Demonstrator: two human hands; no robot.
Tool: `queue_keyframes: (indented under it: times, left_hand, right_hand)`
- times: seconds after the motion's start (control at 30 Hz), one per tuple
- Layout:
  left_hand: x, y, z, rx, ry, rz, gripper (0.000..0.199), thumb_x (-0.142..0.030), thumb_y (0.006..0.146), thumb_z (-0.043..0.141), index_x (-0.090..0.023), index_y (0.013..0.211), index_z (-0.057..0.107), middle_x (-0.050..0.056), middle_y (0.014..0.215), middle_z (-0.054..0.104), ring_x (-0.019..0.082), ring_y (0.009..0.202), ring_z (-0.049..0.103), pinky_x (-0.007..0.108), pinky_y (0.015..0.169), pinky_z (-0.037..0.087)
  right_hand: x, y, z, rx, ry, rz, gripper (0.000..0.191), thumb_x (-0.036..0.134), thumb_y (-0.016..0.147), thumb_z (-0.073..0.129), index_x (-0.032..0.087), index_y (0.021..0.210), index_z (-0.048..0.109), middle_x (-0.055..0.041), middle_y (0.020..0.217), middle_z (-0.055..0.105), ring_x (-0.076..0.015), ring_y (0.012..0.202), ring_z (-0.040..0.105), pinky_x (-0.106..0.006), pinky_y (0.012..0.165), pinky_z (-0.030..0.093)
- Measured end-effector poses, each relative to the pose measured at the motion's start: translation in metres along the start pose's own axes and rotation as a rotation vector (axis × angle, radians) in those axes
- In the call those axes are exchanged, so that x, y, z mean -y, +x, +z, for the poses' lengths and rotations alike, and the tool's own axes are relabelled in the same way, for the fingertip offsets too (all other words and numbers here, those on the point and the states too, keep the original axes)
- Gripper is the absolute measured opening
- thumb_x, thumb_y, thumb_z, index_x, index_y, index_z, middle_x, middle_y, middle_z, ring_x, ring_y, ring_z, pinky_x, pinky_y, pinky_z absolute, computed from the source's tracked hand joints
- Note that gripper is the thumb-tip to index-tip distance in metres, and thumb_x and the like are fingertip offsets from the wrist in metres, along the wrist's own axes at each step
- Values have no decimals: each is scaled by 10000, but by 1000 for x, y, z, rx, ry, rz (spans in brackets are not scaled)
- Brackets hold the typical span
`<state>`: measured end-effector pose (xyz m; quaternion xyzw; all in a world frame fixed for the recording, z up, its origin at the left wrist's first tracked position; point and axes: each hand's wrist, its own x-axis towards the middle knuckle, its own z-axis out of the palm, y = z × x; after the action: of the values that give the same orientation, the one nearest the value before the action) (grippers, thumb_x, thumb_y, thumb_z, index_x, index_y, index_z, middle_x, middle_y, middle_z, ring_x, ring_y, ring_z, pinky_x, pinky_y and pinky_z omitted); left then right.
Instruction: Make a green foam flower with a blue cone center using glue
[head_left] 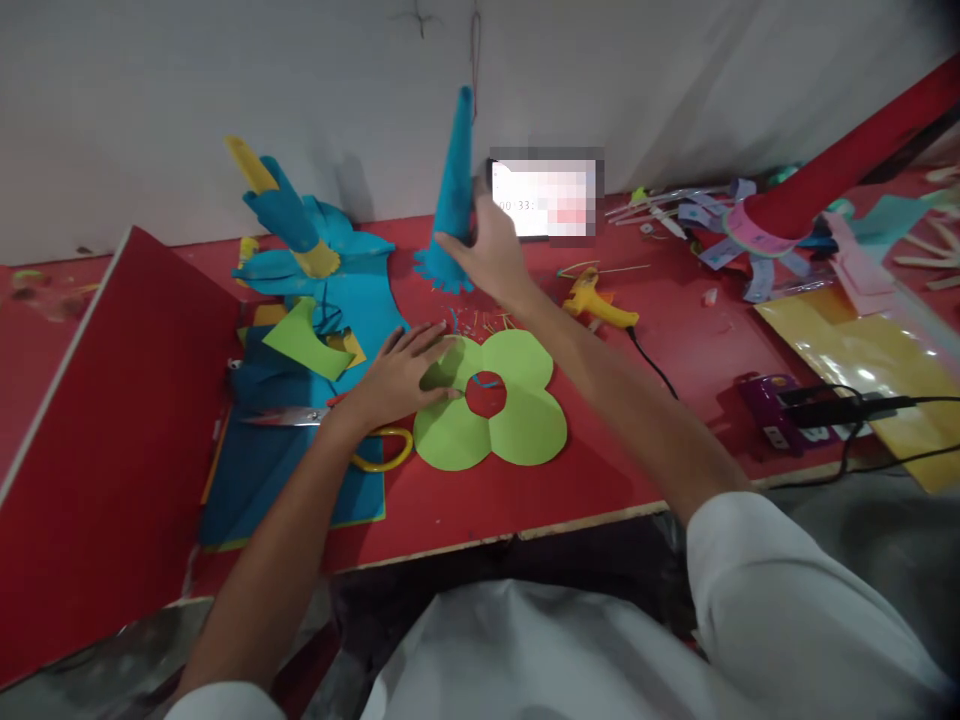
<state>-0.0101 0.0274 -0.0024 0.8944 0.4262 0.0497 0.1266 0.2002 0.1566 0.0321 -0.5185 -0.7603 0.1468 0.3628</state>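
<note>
A tall blue paper cone (452, 190) with a fringed base stands upright near the wall, and my right hand (491, 245) is closed around its lower part. On the red table in front of me lies a green paper flower (525, 425) with rounded petals and a round hole at its centre. My left hand (409, 370) rests flat on the flower's left side, fingers spread. Beneath my left forearm are scissors (386, 450) with yellow handles, their blades pointing left. Green paper scraps (307, 340) lie beyond them on blue sheets (300, 480).
A blue and yellow paper flower model (307, 240) stands back left, beside a red upright panel (127, 430). To the right are a yellow glue gun (600, 300), a lit phone (544, 200), a purple power box (780, 410), a red tube (847, 150) and yellow sheets (862, 370).
</note>
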Motion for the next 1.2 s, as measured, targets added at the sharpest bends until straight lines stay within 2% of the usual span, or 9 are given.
queue_keyframes:
  times: [0.17, 0.27, 0.33, 0.47, 0.57, 0.67, 0.87, 1.07, 1.2]
  left_hand:
    - [-6, -1, 3, -10, 74, -25, 775, -668, 991, 510, -273, 1643, 375, 92, 1756, 278, 361, 1591, 306, 608, 1302, 184]
    - [-14, 0, 7, -61, 92, -58, 778, -690, 1000, 455, -258, 1642, 379, 125, 1734, 324, 374, 1584, 320, 635, 1290, 196]
    - [-19, 0, 9, -87, 99, -77, 777, -686, 1009, 431, -249, 1648, 367, 138, 1728, 334, 376, 1584, 321, 639, 1287, 202]
    - [-24, 1, 9, -135, 107, -111, 779, -643, 1022, 447, -216, 1664, 330, 158, 1735, 307, 378, 1586, 317, 629, 1282, 225]
    - [-25, 1, 8, -172, 110, -114, 716, -575, 1046, 442, -217, 1658, 343, 157, 1742, 291, 365, 1603, 290, 625, 1293, 201]
    - [-25, 2, 9, -164, 107, -59, 641, -524, 1066, 417, -238, 1639, 386, 138, 1733, 321, 358, 1602, 296, 647, 1302, 149]
    - [-24, 2, 12, -137, 76, -28, 563, -493, 1074, 411, -260, 1580, 487, 115, 1696, 405, 338, 1583, 342, 651, 1310, 105]
    - [-25, 3, 8, -154, 66, -70, 552, -484, 1067, 432, -235, 1553, 512, 129, 1682, 426, 337, 1570, 364, 639, 1308, 139]
    - [-25, 4, 1, -240, 39, -24, 457, -407, 1087, 404, -234, 1459, 605, 108, 1552, 591, 297, 1461, 506, 570, 1298, 224]
  right_hand:
    - [8, 10, 36, 48, 16, -6, 606, 455, 1039, 605, 158, 1510, 366, -101, 1350, 655, -269, 1202, 593, -446, 1051, 500]
    - [-1, -1, 32, 83, 22, -40, 648, 354, 970, 701, 193, 1504, 372, -107, 1430, 608, -277, 1250, 582, -456, 1061, 506]
    - [-11, -15, 13, 53, -13, -39, 675, 343, 960, 700, 239, 1535, 363, -116, 1458, 578, -283, 1255, 586, -468, 1060, 509]
    - [-37, -61, -54, -1, -269, 62, 313, 360, 1048, 528, 243, 1335, 573, -116, 1269, 660, -292, 1169, 604, -484, 1034, 497]
    - [-53, -104, -100, -88, -589, 202, 317, 414, 1047, 531, 192, 1252, 626, -158, 1231, 657, -337, 1179, 581, -509, 999, 477]
    - [-66, -137, -120, -79, -764, 341, 366, 432, 1028, 573, 163, 1270, 630, -209, 1208, 670, -370, 1144, 586, -507, 926, 464]
    - [-92, -151, -101, 69, -640, 373, 353, 280, 1010, 510, 130, 1320, 589, -217, 1146, 699, -332, 1053, 621, -452, 891, 456]
    - [-75, -146, -101, -90, -579, 397, 440, 191, 918, 508, 178, 1355, 561, -173, 1127, 701, -337, 1043, 621, -465, 890, 489]
    - [-65, -144, -110, -134, -542, 503, 431, 275, 925, 582, 247, 1354, 604, -147, 1031, 701, -328, 954, 636, -441, 816, 490]
